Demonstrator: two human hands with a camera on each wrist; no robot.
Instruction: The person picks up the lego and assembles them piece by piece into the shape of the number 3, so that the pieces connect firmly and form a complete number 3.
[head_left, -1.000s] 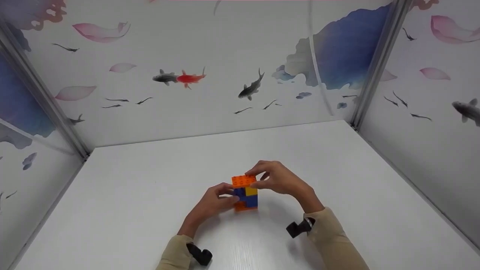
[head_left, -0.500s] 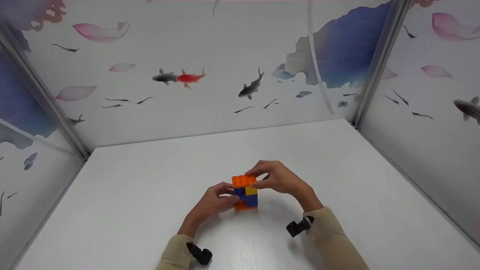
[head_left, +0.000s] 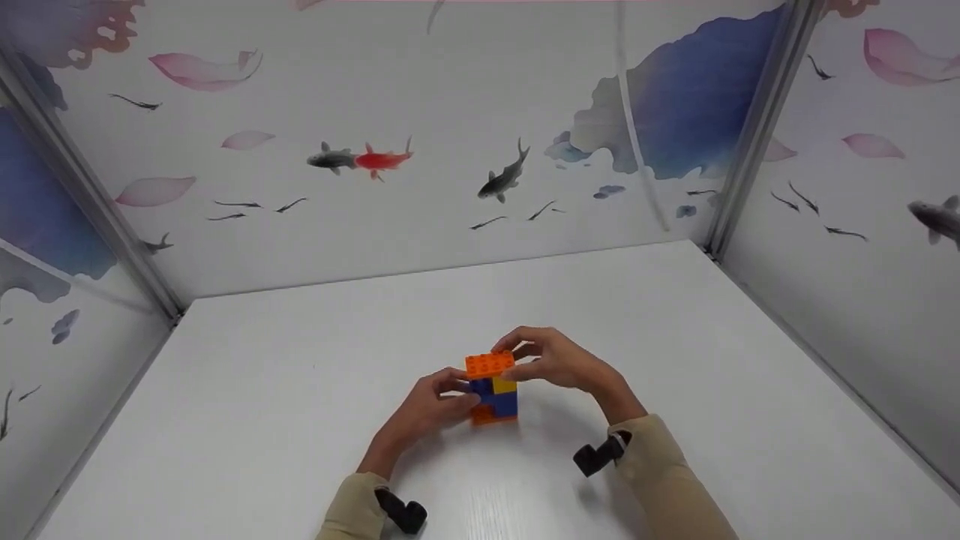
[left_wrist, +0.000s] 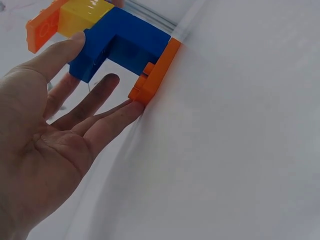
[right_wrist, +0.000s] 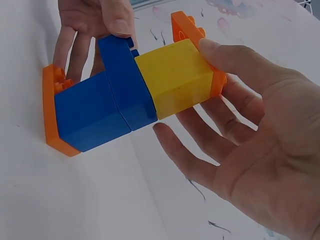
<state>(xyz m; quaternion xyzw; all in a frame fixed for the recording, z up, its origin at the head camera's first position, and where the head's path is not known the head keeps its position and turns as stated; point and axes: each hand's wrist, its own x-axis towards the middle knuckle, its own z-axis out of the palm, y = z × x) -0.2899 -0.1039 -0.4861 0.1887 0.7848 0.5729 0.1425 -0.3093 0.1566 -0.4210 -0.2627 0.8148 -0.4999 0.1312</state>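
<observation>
A small stack of toy building bricks stands upright on the white table. At its foot lies an orange base plate, bearing a blue block. Above that, a longer blue brick juts out to the left, with a yellow block beside that overhang. An orange studded plate caps the yellow block and overhangs leftward too. My left hand pinches the jutting blue brick, a lower finger touching the base plate. With thumb and fingers, my right hand holds the right side of the top plate.
The white table meets a back wall painted with fish and petals. Side walls with metal corner posts stand at left and right. A black wrist camera hangs from each sleeve.
My right fingers have shifted slightly toward the top plate's right edge, uncovering more studs. My left hand and the stack keep their places; the head view has tilted a little.
</observation>
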